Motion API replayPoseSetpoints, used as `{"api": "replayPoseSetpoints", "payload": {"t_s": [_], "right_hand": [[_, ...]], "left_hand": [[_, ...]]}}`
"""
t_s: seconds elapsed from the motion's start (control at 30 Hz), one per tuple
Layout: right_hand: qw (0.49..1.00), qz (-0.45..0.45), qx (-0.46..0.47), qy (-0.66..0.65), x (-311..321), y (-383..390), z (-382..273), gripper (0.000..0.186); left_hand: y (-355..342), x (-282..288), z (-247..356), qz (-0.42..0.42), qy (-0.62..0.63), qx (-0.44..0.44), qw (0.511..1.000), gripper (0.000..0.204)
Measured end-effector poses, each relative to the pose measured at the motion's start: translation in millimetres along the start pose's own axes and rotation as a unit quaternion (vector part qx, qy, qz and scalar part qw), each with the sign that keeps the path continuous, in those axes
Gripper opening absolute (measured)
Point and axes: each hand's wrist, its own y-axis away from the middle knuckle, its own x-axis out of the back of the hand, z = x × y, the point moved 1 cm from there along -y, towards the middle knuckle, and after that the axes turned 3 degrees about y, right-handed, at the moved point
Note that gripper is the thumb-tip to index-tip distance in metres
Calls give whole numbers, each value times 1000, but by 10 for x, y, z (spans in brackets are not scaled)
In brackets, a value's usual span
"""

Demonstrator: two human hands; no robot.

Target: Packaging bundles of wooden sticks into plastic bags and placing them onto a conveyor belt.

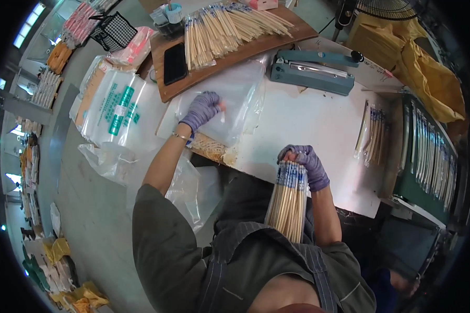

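My right hand [306,164], in a purple knit glove, grips a bundle of wrapped chopsticks [288,201] by its blue-printed upper end. The bundle hangs toward my lap in clear wrapping. Gloved the same way, my left hand [203,110] has curled fingers and lies on a stack of clear plastic bags [240,112] at the table's left side. Its bare thumb tip shows; whatever may be under the fingers is hidden. Beyond the bags, many more wrapped chopsticks [219,34] are spread on a brown board [240,55].
A grey-green bag sealer [313,73] stands at the back. A black phone [175,64] lies on the board. At right are loose wrapped sticks [372,133] and a green crate [425,161] of packs. Plastic packaging [121,112] lies left; a fan [386,8] stands behind.
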Motion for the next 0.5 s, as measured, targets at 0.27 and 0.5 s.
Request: {"api": "replayPoseSetpoints", "payload": {"t_s": [0.27,0.5], "right_hand": [[999,24,-31,33,-107,-282,296,30],[999,13,-28,14,0,-217,229,29]], "left_hand": [[115,-785,1370,-19,34,-17,999,19],[390,-486,1075,167,122,154,966,27]]}}
